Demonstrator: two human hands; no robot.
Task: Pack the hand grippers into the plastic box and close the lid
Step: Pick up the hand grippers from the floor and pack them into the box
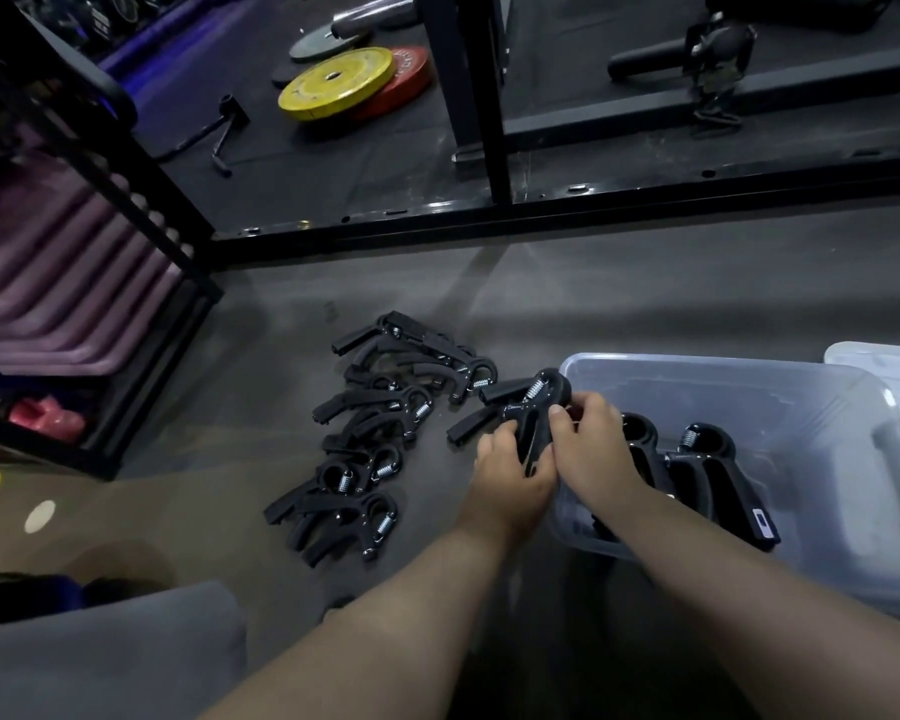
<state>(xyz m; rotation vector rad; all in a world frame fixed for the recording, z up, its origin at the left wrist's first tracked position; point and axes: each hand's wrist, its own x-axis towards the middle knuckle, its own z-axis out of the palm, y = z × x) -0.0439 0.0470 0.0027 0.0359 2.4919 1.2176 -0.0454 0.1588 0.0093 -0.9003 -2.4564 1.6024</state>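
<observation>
Both of my hands hold black hand grippers (528, 407) just left of the clear plastic box (811, 407), near its left rim. My left hand (510, 475) grips the lower handles, and my right hand (591, 449) pinches the upper part. It looks like two grippers held together. Inside the box lie at least two more hand grippers (707, 470). On the floor to the left, several black hand grippers (375, 439) with metal springs lie in a loose row. The box lid (884, 366) lies at the far right, behind the box.
A black rack with purple mats (63, 283) stands at the left. Behind the floor area runs a black steel frame (489, 210), with yellow and red weight plates (354, 83) beyond it. My grey-clad knee (105, 657) is at the lower left.
</observation>
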